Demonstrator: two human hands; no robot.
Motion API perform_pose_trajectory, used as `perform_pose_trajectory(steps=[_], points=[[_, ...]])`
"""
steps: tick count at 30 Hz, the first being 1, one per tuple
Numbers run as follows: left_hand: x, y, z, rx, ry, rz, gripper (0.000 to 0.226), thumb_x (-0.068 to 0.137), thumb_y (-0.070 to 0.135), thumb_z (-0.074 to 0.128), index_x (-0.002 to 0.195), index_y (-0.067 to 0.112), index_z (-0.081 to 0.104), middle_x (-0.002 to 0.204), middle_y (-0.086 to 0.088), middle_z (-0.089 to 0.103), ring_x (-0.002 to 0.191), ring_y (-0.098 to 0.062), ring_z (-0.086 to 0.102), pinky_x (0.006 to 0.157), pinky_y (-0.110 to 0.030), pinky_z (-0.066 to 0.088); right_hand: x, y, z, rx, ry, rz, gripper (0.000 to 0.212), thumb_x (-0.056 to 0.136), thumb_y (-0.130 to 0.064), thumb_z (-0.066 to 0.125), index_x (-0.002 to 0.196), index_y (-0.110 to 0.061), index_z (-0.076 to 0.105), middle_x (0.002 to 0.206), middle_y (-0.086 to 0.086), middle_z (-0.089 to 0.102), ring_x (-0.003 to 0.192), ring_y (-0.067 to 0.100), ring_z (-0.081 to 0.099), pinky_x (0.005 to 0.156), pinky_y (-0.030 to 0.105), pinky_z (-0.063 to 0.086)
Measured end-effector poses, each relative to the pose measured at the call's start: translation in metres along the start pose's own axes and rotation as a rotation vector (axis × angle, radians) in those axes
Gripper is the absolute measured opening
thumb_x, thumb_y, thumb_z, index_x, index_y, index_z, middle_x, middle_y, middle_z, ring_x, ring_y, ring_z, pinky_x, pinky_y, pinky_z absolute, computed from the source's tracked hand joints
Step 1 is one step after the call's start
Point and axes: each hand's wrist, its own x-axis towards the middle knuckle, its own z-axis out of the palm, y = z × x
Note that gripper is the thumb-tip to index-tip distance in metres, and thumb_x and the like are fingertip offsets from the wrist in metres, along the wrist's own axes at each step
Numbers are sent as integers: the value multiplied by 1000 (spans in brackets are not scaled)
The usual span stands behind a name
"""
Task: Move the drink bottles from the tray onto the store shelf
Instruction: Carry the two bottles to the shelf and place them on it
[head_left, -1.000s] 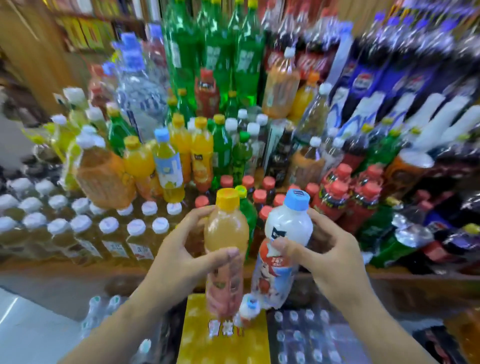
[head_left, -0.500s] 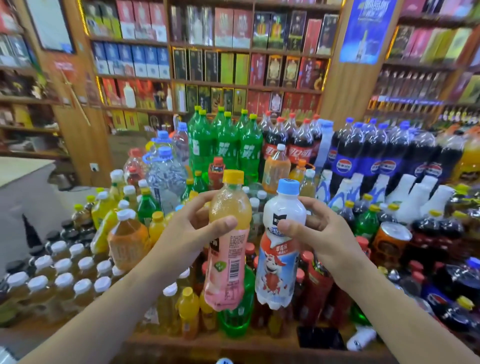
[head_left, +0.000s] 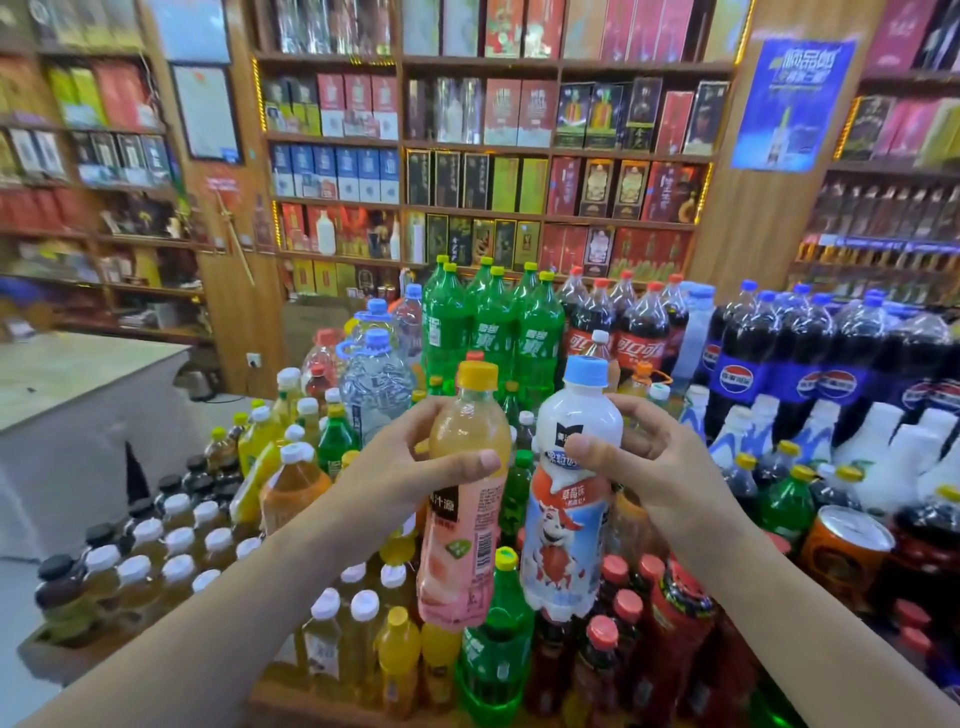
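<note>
The juice bottle (head_left: 465, 499) stands nearly upright in the air, yellow cap up, its long axis vertical with the base tipped slightly toward the camera. The milk bottle (head_left: 571, 488) hangs just beside it on the right, blue cap up, also close to vertical. The left hand (head_left: 400, 467) has its grip clamped on the juice bottle's upper body, thumb across the front just above the pink label, most of the bottle hanging below. The right hand (head_left: 654, 467) is clamped likewise on the milk bottle's white shoulder, thumb in front. Both bottles are held above the crowded store shelf (head_left: 332, 701), where small green bottles (head_left: 493, 644), red-capped bottles (head_left: 618, 613) and yellow ones (head_left: 397, 649) stand packed directly beneath; tall green soda bottles (head_left: 493, 327) and cola bottles (head_left: 628, 332) rise behind
</note>
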Motion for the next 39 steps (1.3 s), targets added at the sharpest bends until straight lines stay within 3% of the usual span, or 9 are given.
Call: perform_pose_trajectory(steps=[2, 9, 12, 15, 20, 23, 28, 34, 39], points=[[2, -2, -2, -14, 11, -21, 40, 63, 57, 86, 84, 78, 58, 99, 25, 78, 91, -2, 76, 68, -14, 57, 3, 3, 0, 9, -17, -4, 68, 59, -34, 88, 121, -15, 67, 96, 4, 85, 86, 20, 82, 66, 21, 62], [3, -23, -16, -141, 43, -104, 57, 54, 63, 90, 87, 86, 49, 101, 20, 79, 92, -9, 78, 63, -19, 60, 13, 12, 4, 38, -71, 2, 61, 65, -31, 88, 120, -16, 68, 95, 2, 85, 84, 17, 82, 63, 18, 61], [3, -33, -27, -227, 36, -110, 66, 60, 45, 90, 114, 68, 60, 108, 5, 80, 96, -18, 78, 74, -32, 60, 21, 14, 14, 43, -96, 6, 66, 61, -35, 88, 121, -15, 67, 96, 0, 85, 85, 15, 81, 64, 18, 60], [-2, -38, -43, -280, 64, -112, 51, 71, 24, 73, 115, 48, 69, 109, 1, 80, 95, -18, 78, 71, -31, 61, 28, 17, 28, 48, -145, -1, 65, 62, -35, 87, 120, -15, 67, 93, 0, 85, 82, 15, 82, 63, 17, 59], [-26, -33, -65, -200, 138, -96, 62, 77, 42, 87, 130, 40, 56, 127, -8, 73, 114, -30, 70, 92, -47, 52, 36, 25, 53, 80, -259, 9, 57, 69, -23, 85, 121, -9, 67, 93, 5, 85, 80, 17, 82, 63, 19, 60], [-44, -21, -77, -129, 219, -53, 67, 72, 42, 92, 128, 33, 58, 124, -10, 73, 112, -33, 71, 87, -44, 55, 43, 32, 70, 81, -350, -3, 50, 73, -13, 91, 119, -14, 72, 96, 6, 85, 83, 17, 81, 67, 21, 61], [-78, -5, -97, -12, 329, -31, 65, 57, 40, 97, 114, 35, 66, 114, -4, 78, 102, -26, 75, 76, -33, 59, 51, 34, 113, 89, -426, -49, 46, 68, -34, 81, 113, -27, 77, 103, -5, 84, 93, 11, 79, 73, 19, 60], [-129, 9, -142, 122, 485, -16, 72, 48, 61, 95, 111, 41, 68, 110, 4, 78, 99, -19, 76, 75, -33, 60, 57, 29, 185, 109, -576, -103, 33, 71, -32, 82, 104, -36, 83, 106, -4, 84, 97, 15, 79, 75, 21, 61], [-169, 14, -189, 206, 631, -16, 61, 55, 40, 92, 111, 36, 69, 107, 5, 79, 98, -17, 76, 75, -28, 61, 63, 23, 257, 130, -693, -158, 36, 74, -27, 84, 110, -31, 82, 112, -3, 82, 101, 18, 79, 77, 24, 61]])
